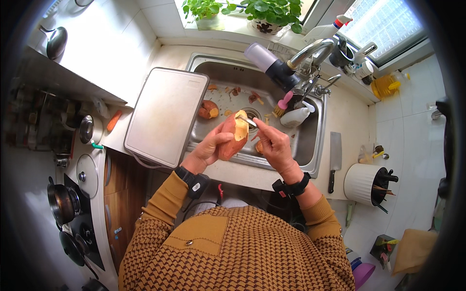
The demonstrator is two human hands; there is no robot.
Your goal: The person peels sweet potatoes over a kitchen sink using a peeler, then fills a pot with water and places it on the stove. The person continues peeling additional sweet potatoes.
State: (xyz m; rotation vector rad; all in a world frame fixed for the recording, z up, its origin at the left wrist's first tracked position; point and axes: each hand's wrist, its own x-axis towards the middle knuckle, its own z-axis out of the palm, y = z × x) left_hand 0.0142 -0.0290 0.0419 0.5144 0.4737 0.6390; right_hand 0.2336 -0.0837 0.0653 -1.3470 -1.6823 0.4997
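My left hand (pixel 206 148) grips a large sweet potato (pixel 228 142) over the front of the stainless steel sink (pixel 233 67). Its upper end is bared to yellow flesh, while red skin covers the lower part. In my right hand (pixel 273 142) is a small metal peeler (pixel 249 121), its head against the bared end; my fingers hide its handle. A second sweet potato (pixel 208 109) lies at the sink's left side, with a bare patch. Under my right hand, another orange-red piece (pixel 259 147) is mostly hidden. Peel scraps (pixel 255 97) are scattered across the basin.
A cutting board (pixel 165 116) overlaps the sink's left edge. Inside the sink at right are a pink-handled brush (pixel 282 104) and a white pump bottle (pixel 296 115), below the faucet (pixel 311 51). A cleaver (pixel 335 156) lies on the right counter beside a white utensil holder (pixel 358 183).
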